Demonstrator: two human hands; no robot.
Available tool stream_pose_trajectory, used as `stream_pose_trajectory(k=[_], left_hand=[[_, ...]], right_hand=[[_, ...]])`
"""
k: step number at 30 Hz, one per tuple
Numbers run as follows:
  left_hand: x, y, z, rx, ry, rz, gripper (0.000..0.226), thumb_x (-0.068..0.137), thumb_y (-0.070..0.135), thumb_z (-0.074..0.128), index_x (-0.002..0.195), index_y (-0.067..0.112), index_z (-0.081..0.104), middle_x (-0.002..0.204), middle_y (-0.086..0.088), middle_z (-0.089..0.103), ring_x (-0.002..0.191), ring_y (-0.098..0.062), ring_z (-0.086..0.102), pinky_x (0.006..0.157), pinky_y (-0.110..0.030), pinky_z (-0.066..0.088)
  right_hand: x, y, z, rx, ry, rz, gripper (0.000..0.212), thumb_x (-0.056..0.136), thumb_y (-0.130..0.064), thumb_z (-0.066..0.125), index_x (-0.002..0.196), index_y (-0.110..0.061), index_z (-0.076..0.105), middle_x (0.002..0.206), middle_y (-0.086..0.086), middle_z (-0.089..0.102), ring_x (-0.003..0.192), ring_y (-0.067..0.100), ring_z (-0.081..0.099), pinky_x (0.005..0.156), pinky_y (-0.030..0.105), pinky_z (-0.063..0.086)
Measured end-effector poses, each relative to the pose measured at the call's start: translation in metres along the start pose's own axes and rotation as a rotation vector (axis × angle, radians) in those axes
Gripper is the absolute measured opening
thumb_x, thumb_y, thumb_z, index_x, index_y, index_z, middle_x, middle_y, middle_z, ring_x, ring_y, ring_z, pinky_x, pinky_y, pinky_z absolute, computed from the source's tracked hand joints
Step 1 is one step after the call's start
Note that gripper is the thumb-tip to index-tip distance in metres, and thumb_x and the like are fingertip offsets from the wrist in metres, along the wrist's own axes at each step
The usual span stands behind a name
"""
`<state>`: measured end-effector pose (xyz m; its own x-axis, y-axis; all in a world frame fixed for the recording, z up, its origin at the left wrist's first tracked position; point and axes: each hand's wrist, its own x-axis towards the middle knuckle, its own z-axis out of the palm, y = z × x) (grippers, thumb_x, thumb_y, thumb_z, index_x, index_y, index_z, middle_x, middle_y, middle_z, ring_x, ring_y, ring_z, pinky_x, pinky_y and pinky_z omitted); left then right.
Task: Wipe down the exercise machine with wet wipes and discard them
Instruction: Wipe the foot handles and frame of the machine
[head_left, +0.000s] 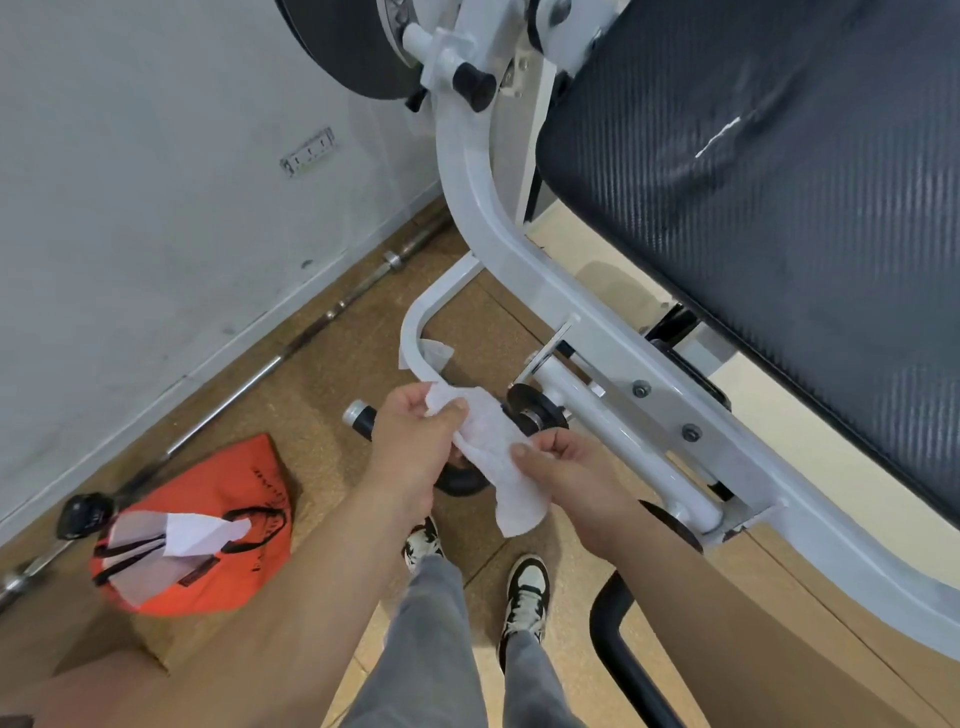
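The right and far part of the view is taken up by the exercise machine, whose white tubular frame is seen curving from far to near right. A black textured pad is mounted on the frame at the far right, and a white scuff mark is seen on it. A black weight plate is partly seen at the far edge. On the brown floor along the left wall, a steel barbell is laid. Near left, an orange bag with black handles is set on the floor, and white sheets are seen sticking out of its mouth.

At the centre, a white wet wipe is held stretched between both hands, just in front of a black handle and a small black disc of the machine. Its upper end is pinched between the thumb and fingers of the left hand; its middle is pinched by the thumb and curled fingers of the right hand, and its lower end is left hanging free. A second bit of white wipe is seen draped on the curved floor tube beyond the hands. Two black-and-white shoes are seen below.
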<state>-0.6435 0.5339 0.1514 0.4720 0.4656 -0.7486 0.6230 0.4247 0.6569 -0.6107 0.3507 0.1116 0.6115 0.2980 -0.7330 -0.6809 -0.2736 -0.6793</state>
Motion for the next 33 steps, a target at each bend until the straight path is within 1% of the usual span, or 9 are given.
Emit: stream_pose_trajectory(k=[6,13,16,18,21,23,27,30,33], left_hand=[[0.03,-0.001,-0.015,0.493,0.053,0.319,0.04,0.093,0.017,0.072,0.129,0.028,0.059,0.121,0.007,0.064,0.104,-0.008,0.063,0.093,-0.03,0.054],[0.036,0.004,-0.009,0.817,0.109,0.603,0.04,0.094,0.02,0.071,0.132,0.019,0.059,0.125,0.003,0.056,0.107,-0.011,0.059,0.09,-0.022,0.045],[0.014,-0.011,0.016,0.941,-0.074,0.804,0.032,0.095,0.02,0.067,0.126,0.013,0.065,0.128,0.0,0.056,0.117,-0.012,0.055,0.099,-0.02,0.037],[0.013,-0.03,0.036,1.034,-0.218,0.732,0.036,0.094,0.026,0.065,0.126,0.01,0.063,0.13,-0.003,0.057,0.117,-0.018,0.056,0.096,-0.022,0.042],[0.028,-0.037,0.058,1.068,-0.244,0.474,0.029,0.089,0.031,0.065,0.104,0.008,0.058,0.107,-0.009,0.061,0.085,-0.02,0.057,0.059,-0.025,0.039],[0.04,-0.034,0.067,1.067,-0.254,0.365,0.03,0.083,0.035,0.069,0.093,0.011,0.055,0.09,-0.005,0.058,0.08,-0.023,0.061,0.051,-0.025,0.035],[0.057,-0.027,0.081,1.047,-0.285,0.147,0.045,0.073,0.041,0.072,0.103,0.008,0.066,0.081,-0.001,0.062,0.083,-0.023,0.067,0.052,-0.027,0.041],[0.055,-0.04,0.09,1.275,-0.212,0.184,0.031,0.086,0.039,0.061,0.099,0.012,0.068,0.081,0.001,0.064,0.074,-0.018,0.062,0.059,-0.03,0.048],[0.046,-0.05,0.092,1.374,-0.075,0.259,0.014,0.088,0.028,0.059,0.092,0.016,0.062,0.078,-0.001,0.061,0.067,-0.019,0.059,0.058,-0.031,0.05]], right_hand=[[0.022,0.024,0.015,0.147,0.272,0.11,0.018,0.088,-0.031,0.084,0.091,-0.015,0.077,0.097,0.011,0.078,0.091,0.028,0.073,0.076,0.039,0.06],[0.019,0.035,0.017,0.271,0.487,0.148,0.025,0.094,-0.033,0.077,0.1,-0.011,0.066,0.102,0.008,0.069,0.096,0.028,0.071,0.083,0.048,0.065],[0.019,0.033,0.013,0.228,0.478,0.102,0.026,0.093,-0.033,0.078,0.096,-0.01,0.066,0.096,0.009,0.07,0.087,0.024,0.068,0.081,0.043,0.063],[0.019,0.028,0.009,0.157,0.468,0.071,0.024,0.094,-0.031,0.076,0.088,-0.01,0.065,0.084,0.01,0.068,0.079,0.024,0.063,0.076,0.043,0.057],[0.015,0.02,-0.003,0.07,0.448,0.075,0.019,0.096,-0.032,0.071,0.093,-0.013,0.07,0.086,0.01,0.072,0.079,0.028,0.067,0.083,0.052,0.06],[0.004,0.013,-0.012,-0.016,0.461,0.032,0.014,0.101,-0.027,0.064,0.107,-0.014,0.068,0.097,0.006,0.072,0.086,0.024,0.069,0.083,0.047,0.061],[-0.025,-0.013,-0.021,-0.309,0.465,-0.348,0.017,0.104,-0.022,0.057,0.12,-0.024,0.062,0.106,-0.013,0.065,0.095,0.001,0.063,0.076,0.021,0.05],[-0.02,-0.032,-0.035,-0.651,0.539,-0.745,0.029,0.099,-0.018,0.062,0.127,-0.012,0.062,0.118,0.001,0.063,0.113,0.015,0.058,0.097,0.026,0.046],[0.016,-0.051,-0.064,-1.112,0.57,-0.658,0.065,0.091,-0.036,0.066,0.147,-0.008,0.047,0.137,0.013,0.053,0.131,0.032,0.046,0.114,0.045,0.039]])
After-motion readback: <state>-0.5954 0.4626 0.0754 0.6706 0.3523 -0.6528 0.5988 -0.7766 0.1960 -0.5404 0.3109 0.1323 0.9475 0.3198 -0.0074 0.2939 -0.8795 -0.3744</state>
